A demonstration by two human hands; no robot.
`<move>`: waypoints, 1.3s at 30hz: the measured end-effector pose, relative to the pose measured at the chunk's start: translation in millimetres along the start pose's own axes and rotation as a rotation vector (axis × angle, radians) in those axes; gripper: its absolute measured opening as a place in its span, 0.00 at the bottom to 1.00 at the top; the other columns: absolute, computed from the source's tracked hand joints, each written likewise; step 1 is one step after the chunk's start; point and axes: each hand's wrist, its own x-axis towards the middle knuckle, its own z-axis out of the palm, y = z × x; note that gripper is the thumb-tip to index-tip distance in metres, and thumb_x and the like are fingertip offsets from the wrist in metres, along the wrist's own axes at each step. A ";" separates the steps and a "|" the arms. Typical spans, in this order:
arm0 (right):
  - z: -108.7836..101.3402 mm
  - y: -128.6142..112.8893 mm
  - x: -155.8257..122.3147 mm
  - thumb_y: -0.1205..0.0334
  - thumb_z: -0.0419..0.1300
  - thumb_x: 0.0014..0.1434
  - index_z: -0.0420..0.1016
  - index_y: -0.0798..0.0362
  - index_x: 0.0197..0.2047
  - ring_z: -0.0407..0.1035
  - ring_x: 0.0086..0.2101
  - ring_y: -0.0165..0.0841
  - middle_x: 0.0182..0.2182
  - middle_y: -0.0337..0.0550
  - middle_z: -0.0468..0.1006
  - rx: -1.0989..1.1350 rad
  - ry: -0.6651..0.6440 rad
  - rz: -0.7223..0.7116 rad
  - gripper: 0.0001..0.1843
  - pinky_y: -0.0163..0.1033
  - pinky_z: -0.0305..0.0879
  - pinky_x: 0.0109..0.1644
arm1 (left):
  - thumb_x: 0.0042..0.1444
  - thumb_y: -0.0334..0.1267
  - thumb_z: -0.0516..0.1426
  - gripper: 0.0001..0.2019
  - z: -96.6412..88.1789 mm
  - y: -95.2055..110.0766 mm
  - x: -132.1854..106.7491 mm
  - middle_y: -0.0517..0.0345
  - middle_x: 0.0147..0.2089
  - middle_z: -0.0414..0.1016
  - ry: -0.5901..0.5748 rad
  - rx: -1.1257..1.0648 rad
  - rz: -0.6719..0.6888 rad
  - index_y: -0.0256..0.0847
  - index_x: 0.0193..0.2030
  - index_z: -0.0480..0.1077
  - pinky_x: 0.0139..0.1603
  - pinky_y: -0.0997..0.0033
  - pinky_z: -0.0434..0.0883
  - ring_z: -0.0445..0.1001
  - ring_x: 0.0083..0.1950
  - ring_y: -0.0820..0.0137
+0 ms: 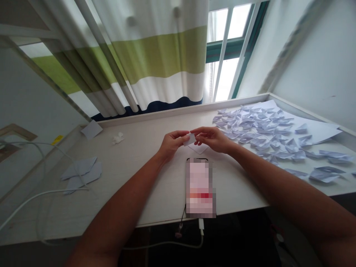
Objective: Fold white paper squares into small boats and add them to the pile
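Note:
Between my hands, over the middle of the white desk, is a small folded piece of white paper (190,139). My left hand (174,144) pinches its left side between thumb and fingers. The fingers of my right hand (210,138) are bent around its right edge, thumb and fingertips close together on it. Just below, another sheet of white paper (199,148) lies flat on the desk, partly hidden by my hands. A phone (200,187) with a blurred-out screen lies in front of them, near the desk's front edge.
Many folded paper boats (250,128) cover the right side, some on large white sheets (319,128). At left lie loose paper pieces (83,172), a square sheet (92,129) and a crumpled tissue (117,138). A white charging cable (201,227) hangs from the phone over the edge.

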 end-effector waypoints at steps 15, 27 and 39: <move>12.9 0.7 2.7 0.37 0.74 0.61 0.88 0.55 0.47 0.79 0.34 0.35 0.39 0.48 0.88 -0.008 0.088 0.048 0.27 0.42 0.78 0.39 | 0.43 0.52 0.80 0.23 5.5 -0.9 -5.3 0.47 0.42 0.88 -0.086 0.065 -0.035 0.37 0.40 0.87 0.48 0.58 0.82 0.85 0.42 0.61; 10.8 -2.3 2.6 0.36 0.77 0.55 0.88 0.54 0.37 0.77 0.30 0.35 0.31 0.46 0.87 0.010 0.143 0.092 0.27 0.40 0.74 0.36 | 0.40 0.49 0.82 0.26 8.8 1.5 -8.1 0.48 0.43 0.89 -0.130 0.064 -0.053 0.37 0.43 0.85 0.53 0.52 0.85 0.88 0.46 0.58; 12.5 -6.4 4.2 0.36 0.75 0.59 0.83 0.51 0.33 0.76 0.36 0.37 0.34 0.45 0.83 -0.045 0.162 -0.005 0.25 0.44 0.76 0.41 | 0.41 0.54 0.81 0.28 9.0 0.2 -9.4 0.48 0.39 0.89 -0.118 0.156 -0.011 0.36 0.40 0.80 0.47 0.57 0.84 0.87 0.42 0.59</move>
